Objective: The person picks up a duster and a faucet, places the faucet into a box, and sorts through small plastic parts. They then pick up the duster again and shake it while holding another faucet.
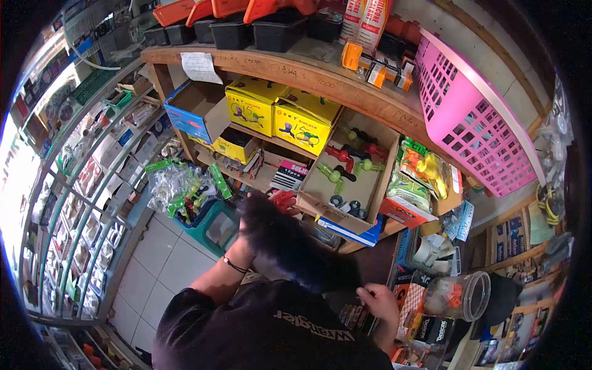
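Observation:
A long, dark, fluffy thing, blurred and looking like a feather duster (302, 250), stretches across in front of my chest. At its lower right end is my right hand (377, 301), with the fingers closed on that end; a handle cannot be made out. My left hand (245, 231), with a thin dark bracelet at the wrist, is at the upper left end. Its fingers are mostly hidden behind the dark fluff. Just beyond that end lie red items (283, 200) on the shelf, beside a black, white and pink box (288, 175).
Yellow boxes (302, 123) and an open carton (376, 179) of coloured taps fill the shelf. A pink basket (475, 117) stands upper right. Bagged goods lie over a green stool (209, 231) on the tiled floor. Glass display shelves (80, 228) curve along the left.

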A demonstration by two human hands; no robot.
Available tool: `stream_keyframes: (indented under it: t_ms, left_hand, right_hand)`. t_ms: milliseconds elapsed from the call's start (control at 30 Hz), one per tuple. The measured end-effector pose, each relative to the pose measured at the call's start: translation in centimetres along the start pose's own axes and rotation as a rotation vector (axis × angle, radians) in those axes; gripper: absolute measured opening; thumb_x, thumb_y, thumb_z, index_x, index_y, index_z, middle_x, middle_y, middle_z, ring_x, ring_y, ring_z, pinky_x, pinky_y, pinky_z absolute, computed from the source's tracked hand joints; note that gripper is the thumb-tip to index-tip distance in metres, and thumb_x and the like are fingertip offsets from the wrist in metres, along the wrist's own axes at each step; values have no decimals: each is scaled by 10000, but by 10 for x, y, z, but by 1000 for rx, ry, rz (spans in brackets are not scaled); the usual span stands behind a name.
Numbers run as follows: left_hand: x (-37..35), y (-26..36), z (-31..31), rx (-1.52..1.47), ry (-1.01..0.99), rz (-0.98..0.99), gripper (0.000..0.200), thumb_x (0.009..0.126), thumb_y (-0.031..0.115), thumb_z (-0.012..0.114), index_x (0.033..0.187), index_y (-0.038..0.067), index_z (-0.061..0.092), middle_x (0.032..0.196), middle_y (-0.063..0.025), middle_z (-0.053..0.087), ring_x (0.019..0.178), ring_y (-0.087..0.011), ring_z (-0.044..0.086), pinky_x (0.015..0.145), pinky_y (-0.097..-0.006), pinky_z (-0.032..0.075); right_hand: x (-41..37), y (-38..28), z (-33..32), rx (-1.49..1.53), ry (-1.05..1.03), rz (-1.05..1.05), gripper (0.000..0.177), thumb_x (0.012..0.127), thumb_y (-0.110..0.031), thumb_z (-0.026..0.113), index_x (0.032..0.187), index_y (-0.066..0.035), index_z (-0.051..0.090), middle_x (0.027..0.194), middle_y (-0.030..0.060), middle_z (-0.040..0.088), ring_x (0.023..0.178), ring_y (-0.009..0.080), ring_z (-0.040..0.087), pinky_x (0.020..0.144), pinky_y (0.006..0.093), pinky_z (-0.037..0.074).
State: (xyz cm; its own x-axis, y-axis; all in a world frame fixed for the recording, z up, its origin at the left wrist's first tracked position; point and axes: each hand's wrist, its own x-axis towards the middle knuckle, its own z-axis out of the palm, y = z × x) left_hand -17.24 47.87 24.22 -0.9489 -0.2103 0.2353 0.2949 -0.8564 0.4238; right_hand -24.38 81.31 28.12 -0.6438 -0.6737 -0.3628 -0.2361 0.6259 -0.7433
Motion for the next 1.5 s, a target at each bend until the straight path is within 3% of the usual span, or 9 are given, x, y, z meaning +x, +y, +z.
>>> stream_keyframes:
  t_ms: [200,267,333,667,733,867,1000,1133,1500]
  left_hand:
    - [-6,-9,11,315,299,115,711,848,588,286,1255,9,360,1183,-152,481,1044,-282,486,886,-380,388]
    - [-2,-7,-8,-232,-116,45,686,863,561,260,1262,11,354,1220,-168,451,1089,-304,462,949,-382,354]
    - [-7,-4,34,-29,443,163,724,848,590,251,1278,13,334,1244,-168,434,1095,-311,460,953,-400,345]
    - [-6,-11,25,-25,381,75,758,818,634,251,1307,58,309,1286,-139,398,1135,-302,425,957,-444,326]
    - [5,-15,-21,-149,-219,48,697,848,585,251,1305,63,320,1301,-125,388,1164,-308,399,982,-466,288]
    - [-8,-2,59,-70,366,84,759,819,640,244,1282,47,348,1254,-153,423,1120,-303,435,913,-394,356]
    - [7,-3,21,-140,-191,56,749,829,622,250,1269,25,358,1272,-148,412,1153,-282,416,969,-412,308]
    - [-6,-3,57,-77,347,52,741,833,609,280,1257,7,363,1194,-145,468,1068,-287,468,920,-393,354]
    - [1,-11,42,-69,140,31,723,849,585,261,1285,12,326,1270,-140,412,1115,-288,443,953,-410,335]
  right_hand:
    - [-1,4,5,102,-138,117,355,855,-308,523,668,-6,541,523,49,471,498,118,420,487,294,366]
    - [-2,10,1,-6,-79,-45,353,860,-301,513,674,-2,533,518,66,464,493,126,419,487,302,365]
    - [-2,-1,2,44,-33,-10,350,860,-294,515,673,1,531,519,77,459,492,132,418,490,307,365]
    - [-9,8,-8,36,-149,42,356,861,-294,520,672,8,522,529,104,452,501,145,421,498,317,363]
    - [-9,11,-10,-18,-197,12,363,861,-303,521,675,9,526,528,92,460,501,148,436,497,314,369]
    - [-7,12,-17,-19,-76,-6,372,866,-312,510,675,7,532,534,84,478,516,131,469,503,305,382]
    - [-11,0,-28,-156,-186,-35,373,863,-315,514,670,3,543,536,64,500,515,115,474,501,298,386]
    - [-13,17,-32,-36,-43,-16,366,861,-308,516,664,-2,554,529,46,509,512,115,481,497,293,387]
    - [-16,19,-30,-8,-207,97,351,845,-285,555,614,-20,559,514,18,503,482,83,459,464,263,371]
